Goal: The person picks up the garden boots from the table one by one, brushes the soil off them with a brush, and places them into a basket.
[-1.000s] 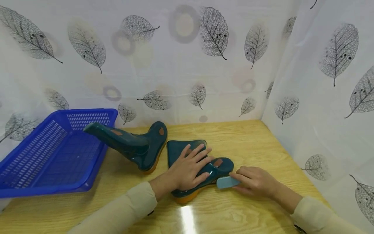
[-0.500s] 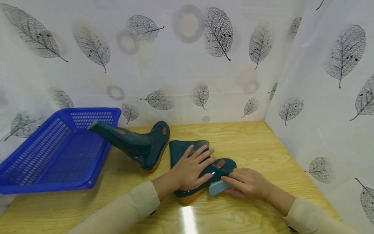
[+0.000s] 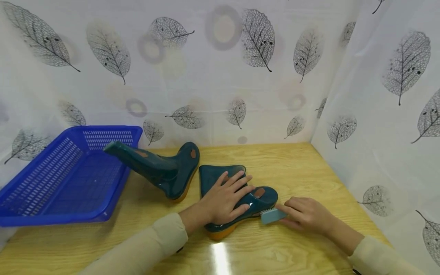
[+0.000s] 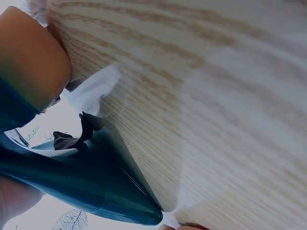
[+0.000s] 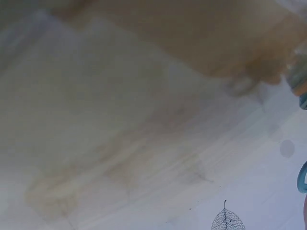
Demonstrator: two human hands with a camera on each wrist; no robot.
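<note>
1. Fingers [image 3: 245, 190] spread, our left hand [image 3: 221, 204] rests on the glossy dark-green rubber boot [image 3: 256, 205], lying sideways on the wood-grain desk [image 3: 292, 164].
2. Our right hand [image 3: 306, 215] grips the pale-blue, white-bristled brush [image 3: 273, 216] by the toe's sole edge; short strokes seem best.
3. Left of us, a matching boot [image 3: 161, 166] nears the blue plastic basket [image 3: 68, 219].

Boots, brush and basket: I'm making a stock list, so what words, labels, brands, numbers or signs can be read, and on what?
None can be read.
Boots, brush, basket: no lettering can be made out.
Wall sheet: only leaf prints and ring prints.
Faint marks in the left wrist view: too blurred to tell.
</note>
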